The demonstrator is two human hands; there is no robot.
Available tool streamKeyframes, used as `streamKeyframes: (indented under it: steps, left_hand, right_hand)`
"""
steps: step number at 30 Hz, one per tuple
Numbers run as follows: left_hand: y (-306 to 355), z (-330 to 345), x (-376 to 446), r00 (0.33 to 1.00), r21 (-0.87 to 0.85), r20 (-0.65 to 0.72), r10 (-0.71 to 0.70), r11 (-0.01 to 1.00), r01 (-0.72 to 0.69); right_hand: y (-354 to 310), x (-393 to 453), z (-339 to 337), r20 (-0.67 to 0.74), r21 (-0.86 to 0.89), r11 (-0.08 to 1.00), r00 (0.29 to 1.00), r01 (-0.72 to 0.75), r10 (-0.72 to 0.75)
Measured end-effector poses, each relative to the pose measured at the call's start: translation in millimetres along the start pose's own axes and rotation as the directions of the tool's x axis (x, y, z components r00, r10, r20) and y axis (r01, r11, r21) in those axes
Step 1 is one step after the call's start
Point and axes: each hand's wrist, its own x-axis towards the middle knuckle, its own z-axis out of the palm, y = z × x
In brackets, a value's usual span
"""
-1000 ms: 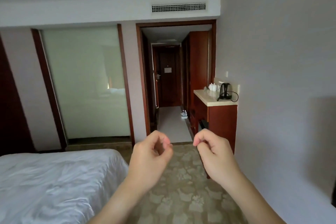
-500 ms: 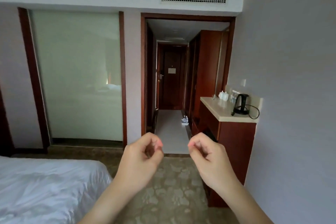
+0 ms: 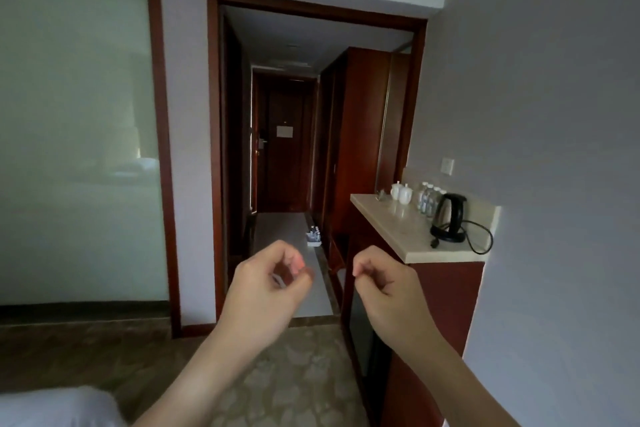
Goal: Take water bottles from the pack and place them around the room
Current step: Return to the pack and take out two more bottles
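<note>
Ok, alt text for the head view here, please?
Two empty, loosely curled hands, left hand and right hand, are raised before a hotel hallway where a pack of water bottles sits on the floor. A counter at right holds a black kettle, bottles and cups.

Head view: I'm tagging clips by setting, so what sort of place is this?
Probably a hotel room: a counter with kettle, teacups and water bottles, and an entry door bearing a notice.

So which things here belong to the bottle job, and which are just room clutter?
Job:
- pack of water bottles on the hallway floor
- water bottles standing on the counter
- left hand and right hand, both curled, holding nothing

Just there:
- kettle
- white cups
- bed
</note>
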Motion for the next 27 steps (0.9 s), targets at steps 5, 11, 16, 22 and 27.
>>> streamKeyframes:
  steps: [5,11,16,22,27]
  left_hand:
    - [-68,54,86,1.0,0.021,-0.014,0.017,1.0,-0.017]
    - [-135,110,209,0.999,0.035,-0.036,-0.008,0.999,0.009]
    - [-204,125,299,0.997,0.082,-0.075,-0.011,0.996,0.017]
    - [-311,123,394,0.993,0.115,-0.114,-0.021,0.993,0.034]
    - [-407,107,482,0.997,0.101,-0.083,-0.001,0.995,0.009]
  right_hand:
    - [106,82,13,-0.015,-0.007,1.0,1.0,0.009,-0.009]
    - [215,209,23,0.002,0.046,0.999,1.0,0.02,-0.02]
    - [284,304,57,0.046,0.089,0.995,0.998,0.043,-0.047]
    - [370,401,131,0.079,0.084,0.996,0.996,0.036,-0.043]
    - [435,489,199,0.079,0.059,0.998,0.997,0.007,-0.012]
